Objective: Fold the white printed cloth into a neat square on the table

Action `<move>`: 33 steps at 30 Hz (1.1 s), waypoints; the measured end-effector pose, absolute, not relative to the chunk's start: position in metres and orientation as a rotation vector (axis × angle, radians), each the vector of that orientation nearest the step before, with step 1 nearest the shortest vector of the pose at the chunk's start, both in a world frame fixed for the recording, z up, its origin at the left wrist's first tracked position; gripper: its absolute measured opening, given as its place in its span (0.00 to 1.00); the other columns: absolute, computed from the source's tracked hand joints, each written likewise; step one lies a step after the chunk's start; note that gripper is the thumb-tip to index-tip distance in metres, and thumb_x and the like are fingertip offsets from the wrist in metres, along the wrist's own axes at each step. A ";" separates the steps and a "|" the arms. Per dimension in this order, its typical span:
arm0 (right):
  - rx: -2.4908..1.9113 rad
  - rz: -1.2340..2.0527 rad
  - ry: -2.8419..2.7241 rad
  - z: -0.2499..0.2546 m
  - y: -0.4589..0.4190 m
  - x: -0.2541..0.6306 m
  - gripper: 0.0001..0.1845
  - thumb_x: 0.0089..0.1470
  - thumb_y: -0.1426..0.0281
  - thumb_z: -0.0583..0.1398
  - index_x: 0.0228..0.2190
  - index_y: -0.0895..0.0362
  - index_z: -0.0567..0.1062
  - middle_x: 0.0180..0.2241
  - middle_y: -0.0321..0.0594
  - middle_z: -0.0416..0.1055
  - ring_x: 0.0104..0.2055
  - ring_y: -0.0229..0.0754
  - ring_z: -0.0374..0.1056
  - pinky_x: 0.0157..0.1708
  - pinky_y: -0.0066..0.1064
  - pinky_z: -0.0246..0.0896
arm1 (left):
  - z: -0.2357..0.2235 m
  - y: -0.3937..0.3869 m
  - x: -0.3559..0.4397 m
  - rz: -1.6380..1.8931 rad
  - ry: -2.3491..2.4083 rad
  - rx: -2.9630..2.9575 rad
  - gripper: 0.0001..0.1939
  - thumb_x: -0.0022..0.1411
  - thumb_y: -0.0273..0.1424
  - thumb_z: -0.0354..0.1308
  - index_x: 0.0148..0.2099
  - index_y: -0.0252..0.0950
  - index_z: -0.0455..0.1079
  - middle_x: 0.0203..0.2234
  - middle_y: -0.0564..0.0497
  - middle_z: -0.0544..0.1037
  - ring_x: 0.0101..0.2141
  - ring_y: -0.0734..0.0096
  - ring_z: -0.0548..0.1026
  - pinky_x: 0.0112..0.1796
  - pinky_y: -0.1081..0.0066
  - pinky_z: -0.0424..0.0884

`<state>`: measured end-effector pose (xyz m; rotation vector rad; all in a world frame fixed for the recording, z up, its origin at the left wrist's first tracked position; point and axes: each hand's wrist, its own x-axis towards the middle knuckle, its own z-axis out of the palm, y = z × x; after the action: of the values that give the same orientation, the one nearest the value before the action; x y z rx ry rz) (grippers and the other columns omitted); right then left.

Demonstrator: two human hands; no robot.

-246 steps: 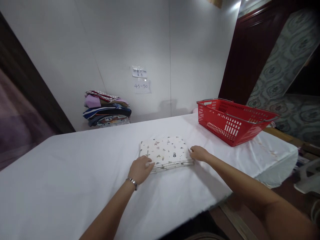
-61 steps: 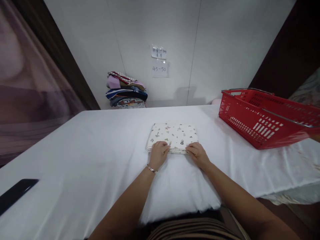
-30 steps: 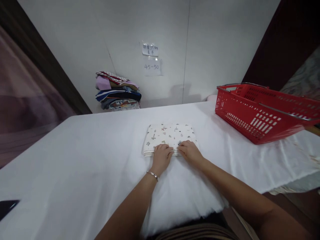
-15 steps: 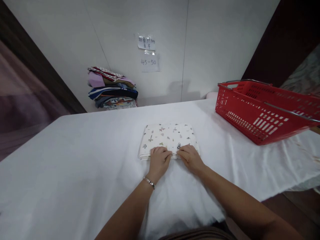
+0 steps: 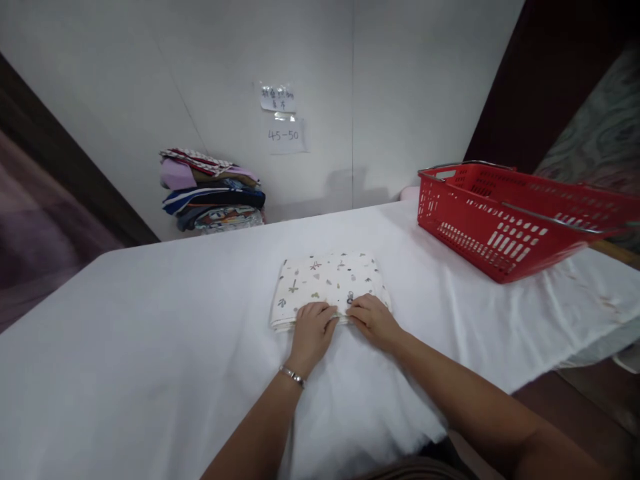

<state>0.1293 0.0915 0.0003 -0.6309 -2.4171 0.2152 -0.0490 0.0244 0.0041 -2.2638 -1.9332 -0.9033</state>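
A folded cream cloth (image 5: 327,280) with small printed motifs lies flat on the white-covered table, its layers showing along the near edge. My left hand (image 5: 313,328) grips that near edge left of its middle, fingers on top and thumb turned inward. Close beside it, my right hand (image 5: 374,320) pinches the same edge a little to the right. A narrow gap separates the two hands. The parts of the fingers under the edge are hidden. A silver bracelet (image 5: 293,375) circles my left wrist.
A red plastic basket (image 5: 480,230) with metal handles stands on the table's right side. Behind the far edge, a stack of folded fabrics (image 5: 213,193) leans near the wall. Paper signs (image 5: 285,136) are taped to the wall. White cloth (image 5: 150,347) covers the table.
The camera view has shifted slightly, so the wall, basket and stack appear farther left. Both hands stay at the cloth's near edge; its far edge looks slightly more raised or rounded.
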 end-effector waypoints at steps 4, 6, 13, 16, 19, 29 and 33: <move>-0.638 0.197 -2.411 0.001 0.091 0.127 0.07 0.55 0.72 0.54 0.33 0.55 0.72 0.33 0.41 0.69 0.37 0.41 0.61 0.38 0.33 0.55 | 0.004 0.026 -0.053 -0.860 -1.897 -2.297 0.10 0.59 0.32 0.51 0.42 0.43 0.71 0.35 0.51 0.72 0.39 0.65 0.67 0.40 0.62 0.61; -0.655 0.181 -2.407 0.001 0.091 0.125 0.06 0.55 0.72 0.54 0.33 0.55 0.72 0.33 0.40 0.69 0.37 0.40 0.61 0.38 0.33 0.54 | 0.004 0.028 -0.055 -0.857 -1.871 -2.303 0.10 0.59 0.32 0.51 0.41 0.43 0.71 0.35 0.51 0.73 0.39 0.65 0.67 0.40 0.62 0.61; -0.661 0.101 -2.367 -0.007 0.092 0.122 0.06 0.54 0.70 0.55 0.35 0.55 0.70 0.34 0.40 0.68 0.38 0.40 0.61 0.39 0.33 0.54 | -0.002 0.034 -0.063 -0.872 -1.776 -2.288 0.11 0.60 0.33 0.49 0.39 0.43 0.72 0.33 0.51 0.74 0.36 0.66 0.69 0.38 0.64 0.62; -0.645 0.107 -2.341 -0.010 0.091 0.122 0.07 0.53 0.71 0.55 0.36 0.56 0.70 0.36 0.41 0.68 0.39 0.41 0.60 0.40 0.33 0.53 | -0.003 0.035 -0.063 -0.876 -1.751 -2.292 0.12 0.61 0.33 0.47 0.39 0.41 0.72 0.33 0.51 0.73 0.37 0.67 0.68 0.38 0.64 0.62; -0.649 0.128 -2.349 -0.010 0.089 0.122 0.08 0.54 0.72 0.54 0.36 0.56 0.71 0.35 0.41 0.68 0.38 0.41 0.60 0.40 0.34 0.53 | -0.001 0.032 -0.061 -0.860 -1.755 -2.303 0.12 0.62 0.33 0.46 0.39 0.40 0.72 0.33 0.50 0.73 0.37 0.67 0.68 0.39 0.64 0.62; -0.662 0.099 -2.413 -0.004 0.087 0.125 0.10 0.56 0.72 0.53 0.34 0.56 0.74 0.34 0.42 0.69 0.37 0.41 0.59 0.37 0.32 0.53 | 0.000 0.026 -0.056 -0.843 -1.759 -2.300 0.10 0.61 0.31 0.49 0.40 0.40 0.70 0.35 0.50 0.72 0.39 0.68 0.66 0.40 0.66 0.61; -0.675 0.069 -2.441 -0.002 0.084 0.126 0.10 0.55 0.73 0.53 0.34 0.55 0.74 0.34 0.42 0.69 0.37 0.41 0.60 0.38 0.32 0.54 | 0.001 0.026 -0.055 -0.833 -1.763 -2.299 0.09 0.61 0.31 0.50 0.37 0.39 0.71 0.33 0.50 0.72 0.38 0.68 0.66 0.39 0.66 0.61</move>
<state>0.1263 0.0844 -0.0025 -0.6750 -2.4412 0.0689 -0.0546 0.0262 0.0007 -2.2989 -1.7634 -0.8335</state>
